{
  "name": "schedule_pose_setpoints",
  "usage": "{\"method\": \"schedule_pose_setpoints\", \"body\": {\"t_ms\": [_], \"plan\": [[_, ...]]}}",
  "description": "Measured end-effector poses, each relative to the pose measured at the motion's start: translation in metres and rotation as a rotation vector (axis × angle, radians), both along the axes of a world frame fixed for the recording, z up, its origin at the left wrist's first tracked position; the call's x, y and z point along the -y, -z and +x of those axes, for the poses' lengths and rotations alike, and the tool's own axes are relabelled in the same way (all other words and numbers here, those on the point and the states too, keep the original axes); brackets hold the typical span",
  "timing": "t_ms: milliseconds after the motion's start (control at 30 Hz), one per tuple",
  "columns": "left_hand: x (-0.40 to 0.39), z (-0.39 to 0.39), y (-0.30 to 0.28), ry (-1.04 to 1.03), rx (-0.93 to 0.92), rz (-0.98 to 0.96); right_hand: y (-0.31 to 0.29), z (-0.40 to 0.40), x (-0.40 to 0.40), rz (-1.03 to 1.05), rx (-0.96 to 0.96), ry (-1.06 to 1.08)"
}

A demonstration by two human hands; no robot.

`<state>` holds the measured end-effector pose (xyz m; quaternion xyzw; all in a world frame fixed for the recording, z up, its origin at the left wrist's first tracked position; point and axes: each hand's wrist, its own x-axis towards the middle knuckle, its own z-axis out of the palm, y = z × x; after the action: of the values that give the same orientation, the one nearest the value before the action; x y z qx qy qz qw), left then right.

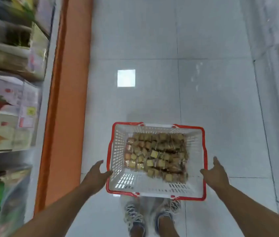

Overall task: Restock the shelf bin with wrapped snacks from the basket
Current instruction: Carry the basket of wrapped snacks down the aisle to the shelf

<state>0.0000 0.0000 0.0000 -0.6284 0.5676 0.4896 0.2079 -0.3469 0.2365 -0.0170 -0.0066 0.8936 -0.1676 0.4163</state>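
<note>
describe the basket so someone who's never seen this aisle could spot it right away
Follow the orange strip along the shelf base down the pale tiled floor. The basket sits there between both open hands, just ahead of the sneakers. It is white latticed plastic, red-rimmed, holding brown wrapped snacks.

Basket: white slotted walls, red rim and handles. Wrapped snacks: tan and brown, some orange-pink at the left. Floor: pale grey tiles. Shelf base: orange. Shoes: grey-and-white patterned.

Grey tiled floor, orange shelf base, sneakers.
</note>
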Motion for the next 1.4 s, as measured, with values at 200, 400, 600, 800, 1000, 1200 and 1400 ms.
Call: {"method": "schedule_pose_setpoints", "body": {"t_ms": [200,400,600,800,1000,1200,1400], "plan": [[-0.006,0.001,0.093,-0.267,-0.049,0.107,0.084,0.006,-0.017,0.057,-0.09,0.048],[0.012,-0.003,0.081,-0.264,0.018,0.034,0.078,-0.033,-0.014,0.078,-0.016,0.007],[0.034,-0.022,-0.052,-0.127,0.083,-0.133,-0.042,-0.054,0.007,0.035,0.081,0.049],[0.065,-0.05,-0.243,-0.089,0.104,-0.23,-0.242,-0.085,0.048,-0.13,0.129,0.071],[0.122,-0.086,-0.363,-0.249,-0.043,-0.194,-0.377,-0.137,0.119,-0.242,0.108,0.09],[0.196,-0.137,-0.402,-0.284,-0.134,-0.164,-0.427,-0.184,0.211,-0.235,0.068,0.12],[0.311,-0.203,-0.414,-0.15,-0.161,-0.164,-0.44,-0.243,0.319,-0.2,0.008,0.136]]}}
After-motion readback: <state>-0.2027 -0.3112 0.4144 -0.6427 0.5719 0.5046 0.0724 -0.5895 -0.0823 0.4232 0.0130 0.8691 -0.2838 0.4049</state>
